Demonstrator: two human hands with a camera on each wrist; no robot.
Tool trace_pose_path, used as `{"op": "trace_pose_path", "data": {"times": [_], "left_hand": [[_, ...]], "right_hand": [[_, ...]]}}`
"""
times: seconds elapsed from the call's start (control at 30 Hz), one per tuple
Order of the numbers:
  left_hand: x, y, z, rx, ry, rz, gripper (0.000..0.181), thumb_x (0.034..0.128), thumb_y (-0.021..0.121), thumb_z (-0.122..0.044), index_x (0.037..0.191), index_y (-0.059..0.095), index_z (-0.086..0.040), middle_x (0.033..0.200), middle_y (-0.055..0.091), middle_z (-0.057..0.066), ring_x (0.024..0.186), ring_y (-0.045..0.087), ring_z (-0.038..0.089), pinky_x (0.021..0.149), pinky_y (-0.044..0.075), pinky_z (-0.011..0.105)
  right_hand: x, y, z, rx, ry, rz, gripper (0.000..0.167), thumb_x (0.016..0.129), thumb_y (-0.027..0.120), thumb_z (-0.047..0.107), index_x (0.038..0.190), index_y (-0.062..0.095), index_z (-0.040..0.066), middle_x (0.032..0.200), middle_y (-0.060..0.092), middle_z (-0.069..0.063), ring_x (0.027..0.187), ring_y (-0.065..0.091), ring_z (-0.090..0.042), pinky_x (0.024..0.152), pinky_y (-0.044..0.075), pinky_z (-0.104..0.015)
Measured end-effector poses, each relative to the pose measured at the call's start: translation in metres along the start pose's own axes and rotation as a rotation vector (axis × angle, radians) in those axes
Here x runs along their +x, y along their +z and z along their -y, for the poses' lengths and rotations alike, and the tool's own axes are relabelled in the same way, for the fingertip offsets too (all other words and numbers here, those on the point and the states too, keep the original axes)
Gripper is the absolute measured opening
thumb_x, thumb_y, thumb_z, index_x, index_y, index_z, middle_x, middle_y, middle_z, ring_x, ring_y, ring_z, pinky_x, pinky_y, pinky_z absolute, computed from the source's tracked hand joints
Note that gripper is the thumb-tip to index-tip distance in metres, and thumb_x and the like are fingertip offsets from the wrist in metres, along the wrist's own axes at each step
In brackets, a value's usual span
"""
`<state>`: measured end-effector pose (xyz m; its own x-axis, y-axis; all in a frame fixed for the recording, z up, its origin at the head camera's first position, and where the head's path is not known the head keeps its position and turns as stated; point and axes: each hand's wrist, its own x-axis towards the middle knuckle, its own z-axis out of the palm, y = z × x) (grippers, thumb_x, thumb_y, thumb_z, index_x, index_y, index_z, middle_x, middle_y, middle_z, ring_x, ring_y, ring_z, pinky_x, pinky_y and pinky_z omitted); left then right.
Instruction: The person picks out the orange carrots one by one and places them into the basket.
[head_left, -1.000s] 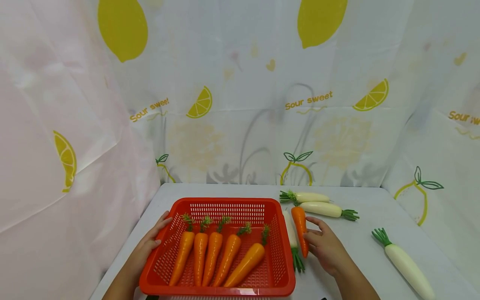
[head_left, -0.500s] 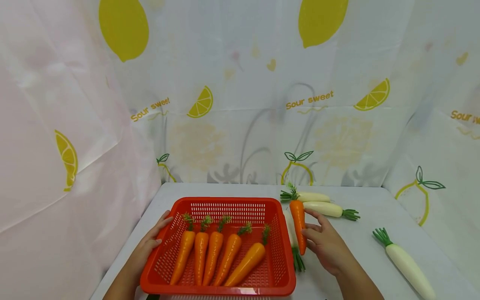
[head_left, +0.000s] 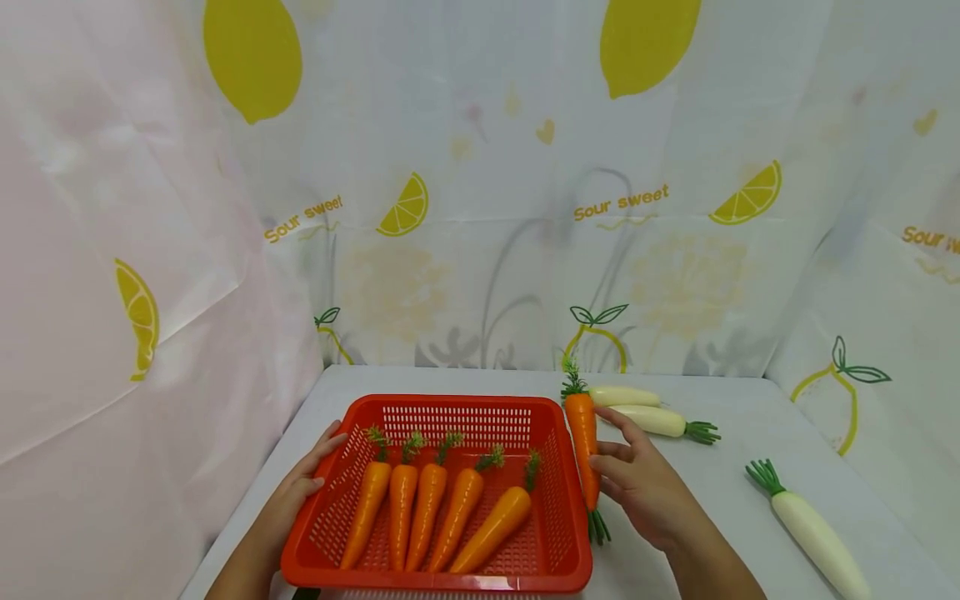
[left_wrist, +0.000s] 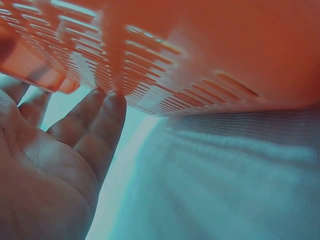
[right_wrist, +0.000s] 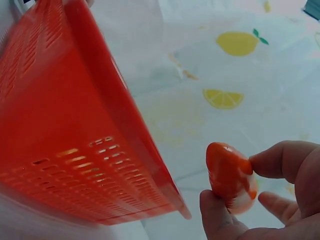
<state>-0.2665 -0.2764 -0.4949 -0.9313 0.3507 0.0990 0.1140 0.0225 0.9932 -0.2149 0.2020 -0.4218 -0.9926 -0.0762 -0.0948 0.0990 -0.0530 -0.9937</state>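
Observation:
My right hand [head_left: 648, 487] pinches a carrot [head_left: 582, 442] between thumb and fingers, holding it close beside the right rim of a red plastic basket [head_left: 435, 581]. Its leafy top points up and away, its tip toward me. In the right wrist view the carrot [right_wrist: 227, 172] is seen nearly end-on, apart from the basket wall [right_wrist: 75, 115]. With extended fingers, my left hand [head_left: 288, 492] rests against the basket's left side; the left wrist view shows its fingertips [left_wrist: 114, 102] touching the slotted outer wall. Several carrots [head_left: 429, 508] lie side by side inside the basket.
Two white radishes [head_left: 648, 419] lie behind the right hand, and another radish [head_left: 817, 533] lies farther right. Green leaves [head_left: 597, 527] of one more radish show below the held carrot. A lemon-print curtain [head_left: 480, 275] surrounds the white table [head_left: 735, 433].
My right hand has raised the carrot off the table area and carried it left to the basket's rim, now covering most of the radish there. The left hand and basket stay put.

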Motion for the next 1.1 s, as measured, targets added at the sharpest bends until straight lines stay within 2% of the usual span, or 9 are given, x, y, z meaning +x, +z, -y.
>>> {"op": "trace_pose_path", "data": {"times": [0.2, 0.4, 0.5, 0.73, 0.87, 1.1], "left_hand": [[0.0, 0.001, -0.001, 0.012, -0.001, -0.008, 0.067, 0.0992, 0.034, -0.002, 0.165, 0.03, -0.012, 0.178, -0.003, -0.001, 0.161, -0.009, 0.041, 0.102, 0.051, 0.023], [0.0, 0.001, -0.001, 0.011, 0.003, -0.001, 0.067, 0.0993, 0.033, -0.001, 0.165, 0.029, -0.012, 0.178, -0.004, -0.001, 0.163, -0.003, 0.032, 0.103, 0.05, 0.022], [0.0, 0.001, -0.002, 0.001, -0.005, 0.0, 0.067, 0.0995, 0.032, -0.001, 0.165, 0.029, -0.011, 0.178, -0.004, 0.0, 0.162, -0.004, 0.033, 0.102, 0.051, 0.023], [0.0, 0.001, -0.002, -0.018, -0.029, -0.009, 0.068, 0.0985, 0.033, 0.0, 0.165, 0.029, -0.011, 0.178, -0.005, 0.0, 0.159, -0.012, 0.044, 0.102, 0.051, 0.022], [0.0, 0.001, -0.002, -0.003, -0.024, -0.01, 0.067, 0.0988, 0.032, 0.0, 0.165, 0.029, -0.011, 0.178, -0.005, 0.001, 0.159, -0.01, 0.045, 0.101, 0.051, 0.022], [0.0, 0.002, -0.002, 0.002, -0.023, -0.009, 0.068, 0.0988, 0.031, 0.0, 0.165, 0.029, -0.011, 0.178, -0.005, 0.001, 0.159, -0.01, 0.045, 0.101, 0.052, 0.023]], "right_hand": [[-0.003, 0.008, 0.002, 0.017, 0.012, 0.033, 0.073, 0.1, 0.06, 0.005, 0.163, 0.026, 0.023, 0.139, 0.051, -0.028, 0.117, 0.062, -0.03, 0.098, 0.056, -0.039], [-0.004, 0.016, 0.002, -0.003, 0.038, 0.096, 0.077, 0.1, 0.062, 0.008, 0.164, 0.022, 0.023, 0.137, 0.051, -0.028, 0.114, 0.064, -0.029, 0.097, 0.057, -0.041], [-0.005, 0.021, 0.001, -0.009, 0.05, 0.122, 0.079, 0.099, 0.064, 0.009, 0.164, 0.021, 0.023, 0.135, 0.052, -0.027, 0.111, 0.065, -0.029, 0.095, 0.057, -0.04], [-0.007, 0.03, 0.001, -0.033, 0.073, 0.115, 0.079, 0.098, 0.065, 0.009, 0.163, 0.024, 0.024, 0.13, 0.053, -0.025, 0.109, 0.063, -0.028, 0.092, 0.057, -0.037], [-0.009, 0.033, 0.001, -0.06, 0.088, 0.109, 0.077, 0.097, 0.067, 0.01, 0.162, 0.028, 0.024, 0.13, 0.053, -0.024, 0.108, 0.063, -0.027, 0.091, 0.057, -0.036], [-0.009, 0.045, 0.002, -0.052, 0.057, 0.157, 0.077, 0.097, 0.066, 0.008, 0.163, 0.027, 0.021, 0.128, 0.055, -0.024, 0.107, 0.065, -0.027, 0.093, 0.058, -0.038]]}}
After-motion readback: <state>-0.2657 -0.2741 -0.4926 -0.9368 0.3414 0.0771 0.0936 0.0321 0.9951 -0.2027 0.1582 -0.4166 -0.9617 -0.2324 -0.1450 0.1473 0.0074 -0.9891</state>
